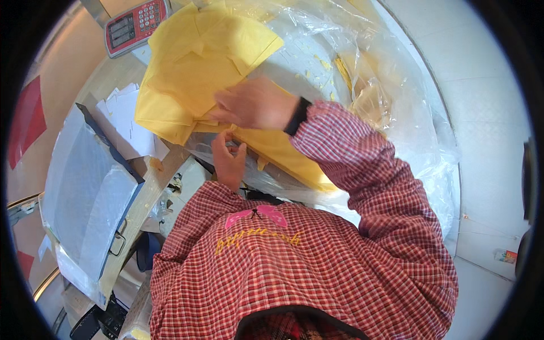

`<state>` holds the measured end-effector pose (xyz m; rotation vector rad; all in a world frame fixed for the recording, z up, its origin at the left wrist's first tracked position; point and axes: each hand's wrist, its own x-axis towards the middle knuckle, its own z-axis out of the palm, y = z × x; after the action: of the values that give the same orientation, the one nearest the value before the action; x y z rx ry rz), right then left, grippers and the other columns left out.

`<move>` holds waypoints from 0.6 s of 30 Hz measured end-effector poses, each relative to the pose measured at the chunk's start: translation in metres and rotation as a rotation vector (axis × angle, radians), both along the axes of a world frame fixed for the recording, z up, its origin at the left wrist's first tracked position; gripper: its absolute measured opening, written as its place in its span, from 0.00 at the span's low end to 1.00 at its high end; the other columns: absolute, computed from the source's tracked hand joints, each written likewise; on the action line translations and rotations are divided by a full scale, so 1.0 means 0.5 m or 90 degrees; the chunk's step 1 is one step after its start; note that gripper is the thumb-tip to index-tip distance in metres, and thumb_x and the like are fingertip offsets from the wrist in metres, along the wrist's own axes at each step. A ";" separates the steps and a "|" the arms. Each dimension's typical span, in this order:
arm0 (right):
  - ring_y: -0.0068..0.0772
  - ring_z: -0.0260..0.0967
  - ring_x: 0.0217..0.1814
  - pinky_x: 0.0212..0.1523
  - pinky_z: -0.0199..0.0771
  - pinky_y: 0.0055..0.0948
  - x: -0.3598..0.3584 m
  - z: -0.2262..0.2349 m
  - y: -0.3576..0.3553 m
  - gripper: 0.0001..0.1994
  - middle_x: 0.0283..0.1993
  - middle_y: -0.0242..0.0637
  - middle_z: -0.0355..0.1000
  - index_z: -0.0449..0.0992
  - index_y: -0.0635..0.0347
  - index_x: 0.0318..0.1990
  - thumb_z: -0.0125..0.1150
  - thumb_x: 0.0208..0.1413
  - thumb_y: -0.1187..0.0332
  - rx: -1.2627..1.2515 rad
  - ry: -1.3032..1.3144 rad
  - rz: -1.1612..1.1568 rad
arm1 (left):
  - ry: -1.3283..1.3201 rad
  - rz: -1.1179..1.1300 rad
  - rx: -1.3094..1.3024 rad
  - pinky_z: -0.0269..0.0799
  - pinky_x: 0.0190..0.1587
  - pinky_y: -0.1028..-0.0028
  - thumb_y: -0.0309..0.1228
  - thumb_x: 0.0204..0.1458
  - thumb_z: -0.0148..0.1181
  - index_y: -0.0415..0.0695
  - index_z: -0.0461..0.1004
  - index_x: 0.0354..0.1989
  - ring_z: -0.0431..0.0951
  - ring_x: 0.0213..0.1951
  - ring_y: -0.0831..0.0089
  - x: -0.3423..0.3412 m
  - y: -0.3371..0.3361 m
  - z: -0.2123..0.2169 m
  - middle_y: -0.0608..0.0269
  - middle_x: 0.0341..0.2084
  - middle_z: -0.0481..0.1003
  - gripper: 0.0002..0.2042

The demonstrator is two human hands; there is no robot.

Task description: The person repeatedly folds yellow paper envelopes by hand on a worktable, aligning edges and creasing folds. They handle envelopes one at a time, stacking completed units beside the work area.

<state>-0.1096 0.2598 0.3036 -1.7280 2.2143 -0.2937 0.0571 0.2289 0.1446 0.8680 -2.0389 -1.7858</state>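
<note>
A pile of yellow sheets [198,62], thin and flat, covers the middle left of the work surface; I cannot tell whether they are paper or cloth. Over the near right part of the pile is my right hand [258,105], blurred by motion, so its grip does not show. Just below it, at the near edge of the yellow sheets, my left hand [228,161] has bent fingers, and its fingertips pinch a sheet's edge. Another yellow stack [283,153] extends to the right under my right forearm.
Clear plastic film [391,68] spreads across the right side, with yellow scraps on the pale surface. A red-and-grey scale [136,25] stands at the far left. White papers [127,119] lie near a blue-grey case with a handle [93,181] on the left.
</note>
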 end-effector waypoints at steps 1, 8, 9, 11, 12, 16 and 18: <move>0.54 0.75 0.34 0.35 0.73 0.46 0.011 -0.022 0.042 0.20 0.32 0.46 0.76 0.73 0.59 0.38 0.57 0.60 0.48 0.047 -0.025 -0.035 | 0.018 0.014 0.063 0.76 0.39 0.76 0.21 0.52 0.62 0.39 0.66 0.54 0.76 0.39 0.73 0.001 -0.009 0.001 0.54 0.45 0.71 0.21; 0.51 0.76 0.38 0.37 0.74 0.46 0.092 -0.186 0.177 0.18 0.39 0.44 0.75 0.74 0.58 0.40 0.61 0.55 0.51 0.048 -0.021 -0.229 | 0.100 0.051 0.401 0.79 0.38 0.72 0.24 0.59 0.57 0.40 0.67 0.50 0.78 0.36 0.74 -0.017 -0.011 -0.054 0.62 0.36 0.75 0.12; 0.51 0.76 0.38 0.37 0.74 0.45 0.099 -0.186 0.163 0.17 0.39 0.44 0.75 0.74 0.57 0.41 0.61 0.55 0.52 0.058 -0.007 -0.232 | 0.095 0.068 0.414 0.79 0.38 0.72 0.23 0.59 0.56 0.39 0.67 0.50 0.78 0.36 0.74 -0.013 -0.009 -0.062 0.61 0.36 0.74 0.12; 0.51 0.75 0.38 0.37 0.75 0.45 0.110 -0.187 0.146 0.17 0.38 0.44 0.75 0.73 0.57 0.41 0.61 0.54 0.54 0.052 0.009 -0.234 | 0.088 0.093 0.446 0.80 0.38 0.71 0.23 0.59 0.56 0.39 0.67 0.49 0.78 0.36 0.73 -0.011 -0.006 -0.060 0.60 0.36 0.74 0.11; 0.51 0.75 0.38 0.37 0.75 0.44 0.111 -0.191 0.140 0.17 0.38 0.44 0.75 0.73 0.58 0.40 0.61 0.54 0.54 0.035 0.006 -0.228 | 0.060 0.064 0.436 0.79 0.37 0.72 0.23 0.59 0.55 0.39 0.67 0.50 0.77 0.35 0.75 -0.010 -0.007 -0.059 0.60 0.36 0.74 0.12; 0.49 0.75 0.38 0.36 0.76 0.44 0.106 -0.216 0.140 0.14 0.37 0.43 0.75 0.73 0.57 0.40 0.61 0.52 0.57 0.014 0.038 -0.226 | 0.018 0.023 0.337 0.77 0.37 0.75 0.22 0.58 0.53 0.38 0.66 0.50 0.77 0.34 0.76 -0.011 -0.005 -0.053 0.59 0.38 0.75 0.12; 0.49 0.75 0.38 0.36 0.76 0.44 0.110 -0.225 0.134 0.13 0.37 0.42 0.75 0.73 0.57 0.39 0.60 0.53 0.58 0.043 0.058 -0.210 | 0.032 0.050 0.337 0.78 0.38 0.74 0.21 0.58 0.52 0.38 0.67 0.51 0.77 0.35 0.74 -0.012 0.001 -0.055 0.58 0.40 0.75 0.13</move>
<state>-0.0546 0.3265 0.1910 -1.3634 2.5429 -0.2145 0.0509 0.2292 0.1171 1.0070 -1.4902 -2.3150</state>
